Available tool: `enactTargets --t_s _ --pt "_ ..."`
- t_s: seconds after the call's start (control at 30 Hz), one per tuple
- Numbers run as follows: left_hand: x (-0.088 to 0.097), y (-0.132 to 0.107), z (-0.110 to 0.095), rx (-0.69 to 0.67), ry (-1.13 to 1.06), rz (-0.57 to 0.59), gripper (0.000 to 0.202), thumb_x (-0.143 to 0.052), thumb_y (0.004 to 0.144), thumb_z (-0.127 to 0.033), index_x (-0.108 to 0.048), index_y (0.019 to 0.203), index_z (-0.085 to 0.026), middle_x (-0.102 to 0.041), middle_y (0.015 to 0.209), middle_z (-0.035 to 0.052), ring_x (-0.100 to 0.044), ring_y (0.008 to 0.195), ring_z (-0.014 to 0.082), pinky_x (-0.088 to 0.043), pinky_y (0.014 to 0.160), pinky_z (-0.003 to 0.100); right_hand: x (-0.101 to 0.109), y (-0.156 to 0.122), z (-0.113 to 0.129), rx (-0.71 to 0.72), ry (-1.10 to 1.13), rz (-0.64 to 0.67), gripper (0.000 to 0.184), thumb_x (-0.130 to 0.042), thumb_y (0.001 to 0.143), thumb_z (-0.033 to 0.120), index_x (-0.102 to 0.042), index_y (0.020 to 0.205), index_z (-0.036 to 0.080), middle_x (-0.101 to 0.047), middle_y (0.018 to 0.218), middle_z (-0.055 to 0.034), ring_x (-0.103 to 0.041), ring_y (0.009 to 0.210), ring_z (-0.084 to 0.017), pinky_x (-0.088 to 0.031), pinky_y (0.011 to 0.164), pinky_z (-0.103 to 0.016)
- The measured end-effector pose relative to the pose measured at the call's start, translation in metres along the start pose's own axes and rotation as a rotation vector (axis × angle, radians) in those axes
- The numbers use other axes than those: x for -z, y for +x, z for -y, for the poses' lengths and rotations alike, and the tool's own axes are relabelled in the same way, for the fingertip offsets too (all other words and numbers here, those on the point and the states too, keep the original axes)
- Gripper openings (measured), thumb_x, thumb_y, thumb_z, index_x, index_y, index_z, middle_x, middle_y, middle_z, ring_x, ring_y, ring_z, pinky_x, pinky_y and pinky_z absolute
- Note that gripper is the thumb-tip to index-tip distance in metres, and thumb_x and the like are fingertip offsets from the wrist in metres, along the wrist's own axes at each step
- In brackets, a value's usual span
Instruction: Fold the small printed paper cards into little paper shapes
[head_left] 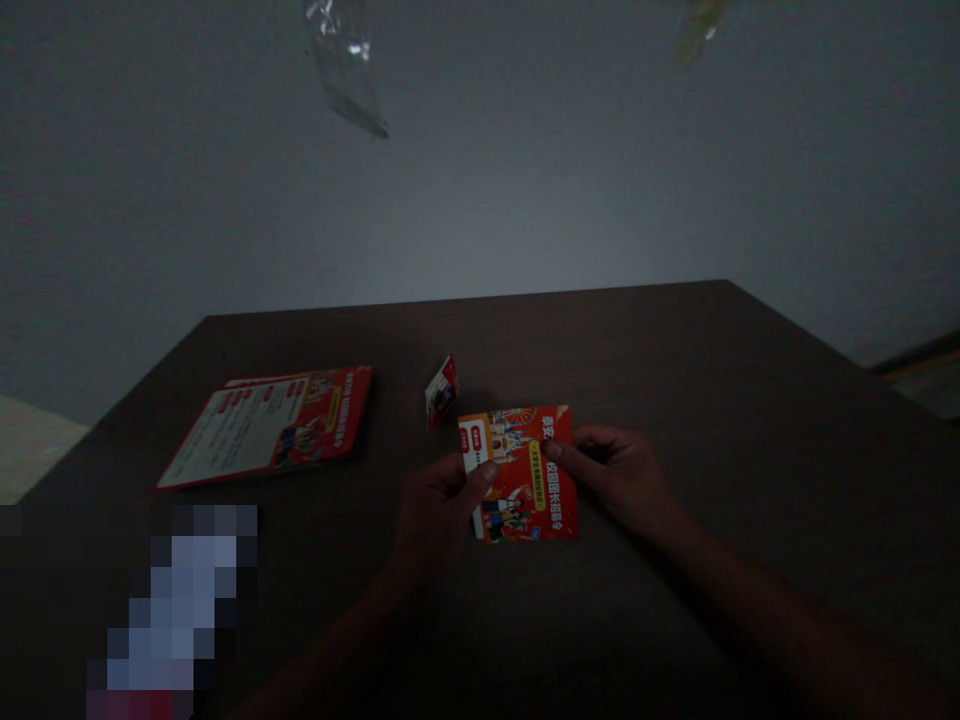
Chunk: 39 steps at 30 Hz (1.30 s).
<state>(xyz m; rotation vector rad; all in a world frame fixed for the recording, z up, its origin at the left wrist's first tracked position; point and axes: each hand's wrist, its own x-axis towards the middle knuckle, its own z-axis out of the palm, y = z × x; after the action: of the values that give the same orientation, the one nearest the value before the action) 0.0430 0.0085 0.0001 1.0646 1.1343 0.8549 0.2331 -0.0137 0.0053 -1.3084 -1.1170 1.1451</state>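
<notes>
A red printed leaflet (517,500) with cartoon figures, a castle and Chinese lettering is held up between both hands above the table. It looks folded, with a white strip along its left edge. My left hand (442,510) pinches that left edge, thumb on the front. At the upper right side my right hand (619,475) grips the leaflet between thumb and fingers. The fingers behind the paper are hidden. Just beyond the left hand, a small folded red and white paper piece (442,390) stands on the table.
A stack of similar red and white leaflets (262,430) lies flat on the left of the dark wooden table (675,350). Clear plastic (349,70) hangs on the grey wall (525,180) behind. A pixelated patch covers the lower left corner.
</notes>
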Motion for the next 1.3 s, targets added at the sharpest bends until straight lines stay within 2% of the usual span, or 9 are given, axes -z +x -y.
enactTargets --t_s 0.2,0.43,0.87,1.2,1.3 --pt "0.0012 0.0010 0.0010 -0.014 0.045 -0.007 0.027 -0.069 0.069 -0.038 -0.071 0.085 -0.016 -0.073 0.077 0.0033 -0.069 0.070 0.0212 -0.055 0.061 0.029 0.0000 0.0005 -0.0021 0.000 -0.010 -0.007 0.019 -0.074 0.065 0.037 -0.071 0.069 0.019 -0.072 0.069 -0.0037 -0.064 0.060 -0.016 -0.052 0.053 -0.027" --pt "0.0021 0.0015 0.0036 -0.004 0.043 -0.014 0.025 -0.067 0.072 -0.039 -0.069 0.083 -0.017 -0.072 0.072 0.0015 -0.068 0.066 0.0188 -0.054 0.058 0.026 -0.0010 0.0016 -0.0014 -0.066 0.039 0.000 0.025 -0.077 0.061 0.042 -0.071 0.070 0.019 -0.071 0.066 -0.0026 -0.065 0.058 -0.017 -0.052 0.052 -0.027" --pt "-0.0018 0.0001 0.0024 0.035 0.033 -0.078 0.031 -0.065 0.073 -0.044 -0.066 0.089 -0.016 -0.071 0.070 0.0012 -0.066 0.056 0.0167 -0.053 0.051 0.025 -0.0011 0.0036 -0.0022 -0.127 0.078 0.001 0.025 -0.079 0.057 0.038 -0.069 0.066 0.017 -0.071 0.066 -0.0035 -0.065 0.055 -0.016 -0.053 0.054 -0.030" --pt "0.0014 0.0000 -0.0006 0.009 0.044 -0.073 0.030 -0.064 0.072 -0.045 -0.067 0.081 -0.016 -0.070 0.065 -0.0002 -0.067 0.062 0.0186 -0.051 0.049 0.023 0.0019 0.0043 -0.0036 -0.171 0.077 -0.009 0.032 -0.079 0.056 0.042 -0.070 0.073 0.015 -0.072 0.069 -0.0046 -0.067 0.062 -0.018 -0.052 0.056 -0.028" --pt "0.0025 0.0008 0.0018 0.007 0.041 -0.046 0.030 -0.063 0.074 -0.045 -0.067 0.085 -0.017 -0.070 0.068 0.0000 -0.068 0.065 0.0191 -0.051 0.051 0.023 0.0022 0.0050 -0.0043 -0.170 0.070 -0.007 0.032 -0.079 0.056 0.042 -0.070 0.072 0.015 -0.072 0.069 -0.0049 -0.067 0.061 -0.018 -0.052 0.055 -0.028"
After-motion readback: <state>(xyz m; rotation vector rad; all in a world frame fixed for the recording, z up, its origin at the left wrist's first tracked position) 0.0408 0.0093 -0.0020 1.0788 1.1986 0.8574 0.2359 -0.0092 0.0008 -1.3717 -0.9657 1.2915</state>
